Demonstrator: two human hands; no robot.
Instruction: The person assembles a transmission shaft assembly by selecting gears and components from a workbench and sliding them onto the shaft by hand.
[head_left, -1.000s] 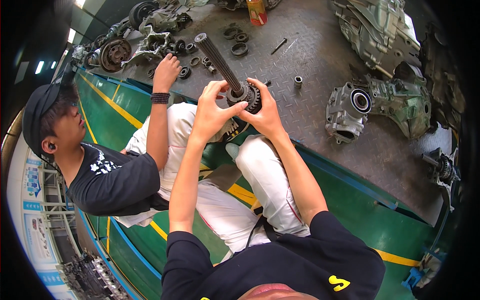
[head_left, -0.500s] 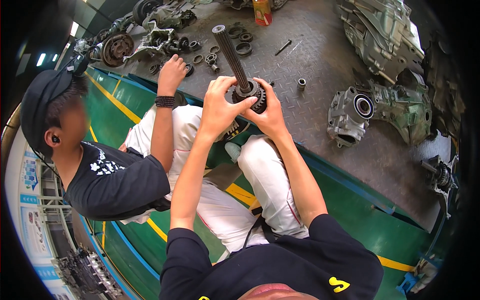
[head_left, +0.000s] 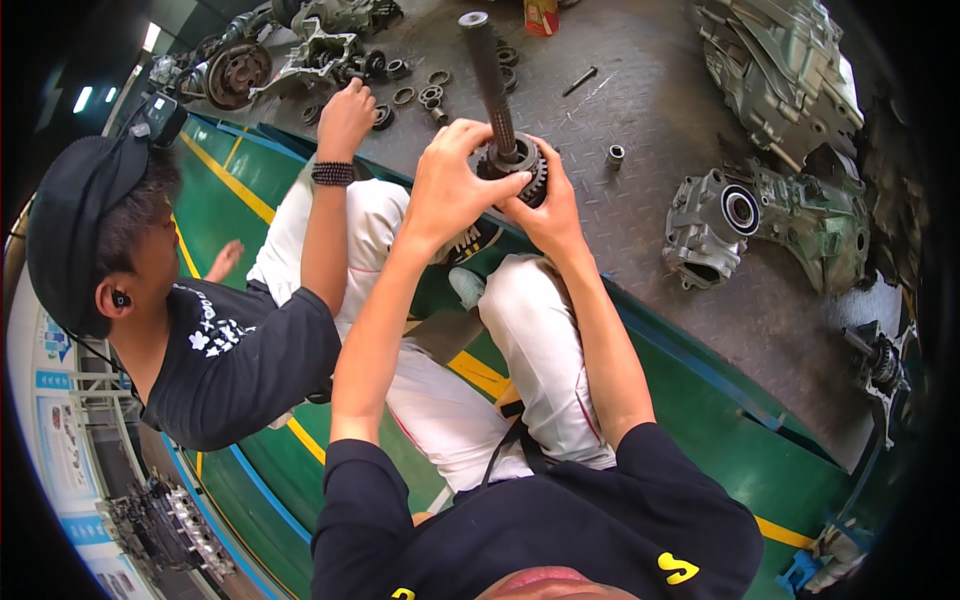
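Left hand [head_left: 452, 185] and right hand [head_left: 552, 216] curled partway, gripping toothed gear [head_left: 537, 178] from 2 sides! Splined shaft [head_left: 490, 90] rises from it, slightly tilted, by near edge of steel table [head_left: 650, 220]. Best handling, probably: even squeeze, shaft steady, fingertips wary of teeth.

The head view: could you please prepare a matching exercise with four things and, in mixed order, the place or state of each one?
Things
1. splined shaft
2. thin dark rod
3. beaded bracelet
4. red container

Places or states
A. around the wrist of a co-worker
B. cut off by the picture's upper edge
C. lying on its side on the metal tabletop
D. rising from a gear held by the left hand and right hand

Pairs: 1-D, 2-C, 3-A, 4-B
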